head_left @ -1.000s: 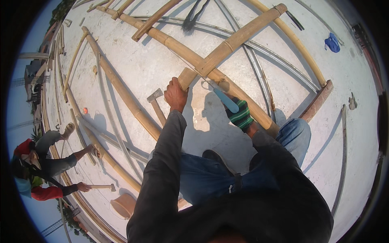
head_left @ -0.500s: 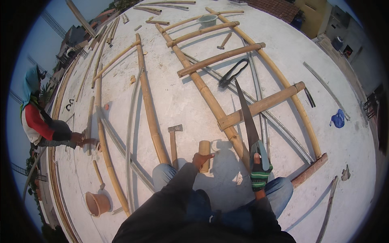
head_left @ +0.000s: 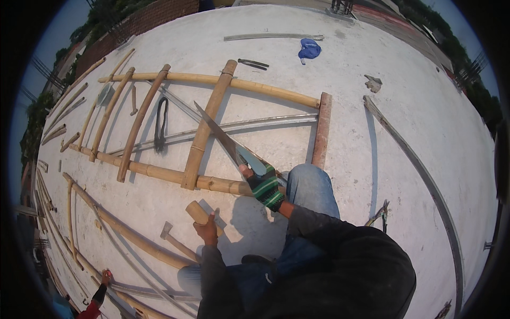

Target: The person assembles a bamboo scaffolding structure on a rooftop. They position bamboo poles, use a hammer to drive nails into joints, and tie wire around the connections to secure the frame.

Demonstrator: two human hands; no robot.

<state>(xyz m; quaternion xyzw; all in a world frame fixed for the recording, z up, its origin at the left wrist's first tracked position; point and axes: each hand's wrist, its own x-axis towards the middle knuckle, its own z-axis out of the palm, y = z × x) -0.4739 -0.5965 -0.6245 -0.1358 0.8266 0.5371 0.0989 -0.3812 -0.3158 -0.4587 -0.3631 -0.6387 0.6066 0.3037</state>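
My left hand [head_left: 207, 232] is closed round a short cut length of bamboo [head_left: 196, 212], held tilted above the pale floor. In my right hand [head_left: 268, 190], which wears a green and black striped fingerless glove, is the grey-blue handle of a handsaw [head_left: 222, 136]. Its blade points away and to the left, passing over a bamboo ladder frame [head_left: 212, 183] and close beside a thick crosspiece [head_left: 204, 139]. Left of my left hand lies a hatchet [head_left: 180, 243] with a wooden handle, its lower end at my knee.
A reddish wooden piece [head_left: 322, 133] lies at the frame's right end. Beyond the frame are pincers [head_left: 254, 64] and a blue cloth-like item [head_left: 309, 49]. A black strap [head_left: 160, 125] and hammer [head_left: 134, 101] lie between crosspieces. A co-worker's hand [head_left: 106, 276] touches bamboo at lower left.
My view has swung to the right, so the frame now runs across it. The saw stays in my right hand, and the bamboo piece in my left hand has tipped over further.
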